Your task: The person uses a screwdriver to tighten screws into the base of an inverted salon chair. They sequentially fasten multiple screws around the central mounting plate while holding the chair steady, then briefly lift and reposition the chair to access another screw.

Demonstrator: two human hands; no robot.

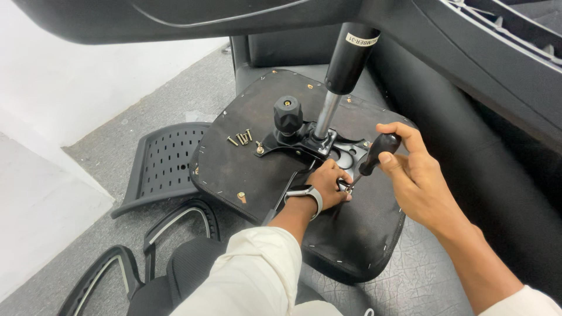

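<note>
Black screwdriver handle point(380, 151) sits in the right hand point(413, 175), fingers closed tight round it, tip down at a small screw point(346, 188) on the metal plate point(328, 149). The left hand point(328, 184) w/ a watch point(307, 193) on the wrist rests just beside the tip, fingers curled at the screw; can't tell if it pinches it. The plate is fixed on the underside of a dark seat board point(257, 169), flipped over & lying on a black leather couch point(468, 175). A shiny gas pole point(342, 76) stands up from the plate, & a black knob point(288, 114) sits next to it. Loose screws point(240, 139) lie on the board, left of the knob. On the grey floor point(117, 134) to the left are a holey black plastic part point(167, 164) & curved armrests point(146, 251).
</note>
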